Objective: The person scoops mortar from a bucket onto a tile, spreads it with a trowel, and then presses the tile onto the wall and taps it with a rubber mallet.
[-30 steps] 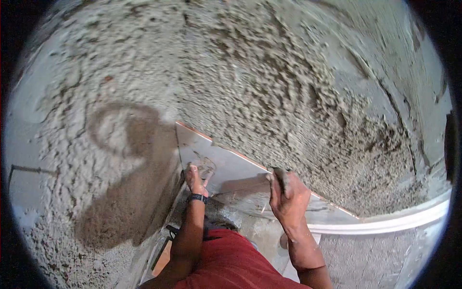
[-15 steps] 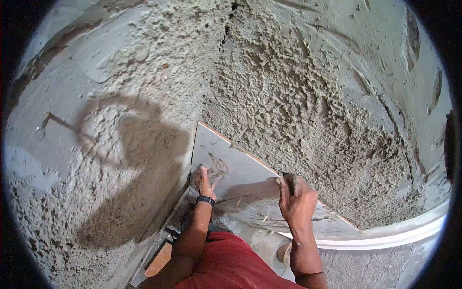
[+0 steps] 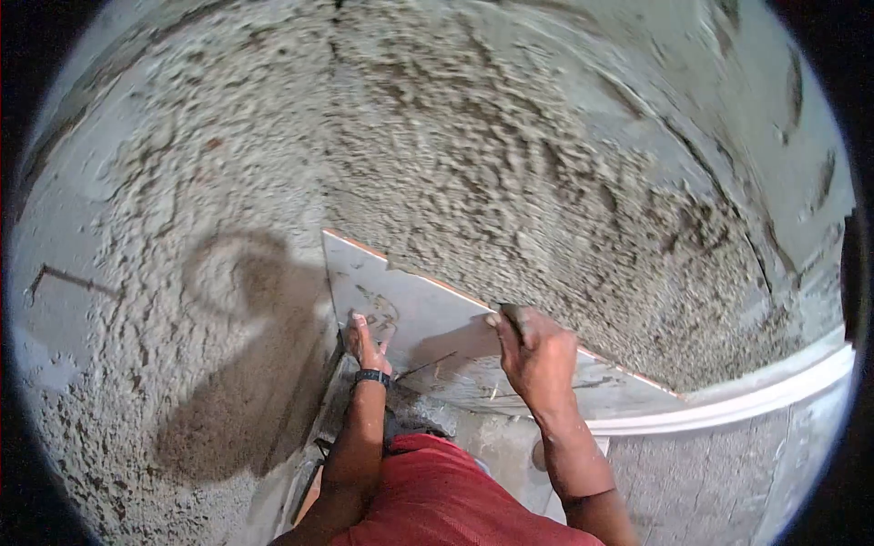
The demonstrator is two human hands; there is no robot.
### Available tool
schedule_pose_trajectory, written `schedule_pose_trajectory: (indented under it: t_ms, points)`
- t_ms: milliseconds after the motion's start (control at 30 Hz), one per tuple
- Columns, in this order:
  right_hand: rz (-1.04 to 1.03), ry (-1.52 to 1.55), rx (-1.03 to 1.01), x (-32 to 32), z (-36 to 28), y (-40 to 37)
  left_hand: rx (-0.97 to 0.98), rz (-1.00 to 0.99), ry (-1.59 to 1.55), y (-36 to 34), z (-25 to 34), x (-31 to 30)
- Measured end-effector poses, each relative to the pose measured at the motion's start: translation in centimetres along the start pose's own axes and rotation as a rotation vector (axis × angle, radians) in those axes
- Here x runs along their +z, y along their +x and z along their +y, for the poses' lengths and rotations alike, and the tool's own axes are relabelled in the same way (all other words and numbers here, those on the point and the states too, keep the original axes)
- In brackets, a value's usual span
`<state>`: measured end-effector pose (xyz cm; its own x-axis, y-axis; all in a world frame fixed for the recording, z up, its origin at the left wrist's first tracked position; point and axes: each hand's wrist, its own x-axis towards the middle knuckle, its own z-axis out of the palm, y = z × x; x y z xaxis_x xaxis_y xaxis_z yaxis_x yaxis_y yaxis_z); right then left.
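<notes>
A grey tile (image 3: 428, 300) with an orange-brown top edge stands against the rough mortar-covered wall, reaching the corner at its left end. Dark smears mark its face. My left hand (image 3: 367, 346), with a dark watch on the wrist, lies against the tile's face near its left edge. Its fingers are stretched upward and the thumb is apart. At the top edge, my right hand (image 3: 539, 350) is closed with the thumb and bent fingers on the rim; the fingertips behind the edge are partly hidden. Below, a patterned grey tile surface (image 3: 469, 375) carries small pale pieces.
Coarse mortar covers the right wall (image 3: 537, 209) and the left wall (image 3: 218, 182). A bent metal rod (image 3: 77, 279) projects from the left wall. A white ledge (image 3: 719, 407) runs along the lower right. A round container (image 3: 539, 455) stands partly behind my right forearm.
The view has shifted, so the corner and the tile appear further left. My left hand still rests on the tile's face, and my right hand still grips the top edge.
</notes>
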<state>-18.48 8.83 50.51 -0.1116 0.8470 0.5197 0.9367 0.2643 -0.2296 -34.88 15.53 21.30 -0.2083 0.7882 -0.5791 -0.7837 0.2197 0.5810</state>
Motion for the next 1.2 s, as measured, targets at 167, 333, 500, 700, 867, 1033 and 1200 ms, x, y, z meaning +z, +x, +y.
schedule_pose_trajectory:
  t_ms: [167, 333, 500, 700, 867, 1033, 1200]
  points:
    - [-0.105, -0.045, -0.025, -1.2, 0.1, 0.6, 0.126, 0.028, 0.260, 2.9, -3.7, -2.5]
    - [-0.385, -0.274, -0.118, -3.1, -0.2, 3.0, 0.169, 0.044, 0.251, 1.0, -2.6, -1.4]
    - [-0.523, -0.324, -0.227, -4.3, -2.1, 5.1, 0.169, 0.089, 0.177, 0.2, -1.7, -0.6]
    - [-0.610, -0.344, -0.298, -3.9, -2.1, 5.8, 0.162, 0.102, 0.226, 0.4, -1.9, -0.8]
    - [-0.549, -0.300, -0.307, -3.7, -1.5, 5.4, 0.178, 0.154, 0.181, 0.7, -2.5, -0.6]
    - [-0.629, -0.340, -0.275, -3.9, -1.8, 5.2, 0.206, 0.111, 0.180, 1.5, -3.0, -0.8]
    - [-0.444, -0.347, -0.295, -2.8, -1.2, 3.9, 0.243, 0.044, 0.278, 4.9, -5.1, -3.1]
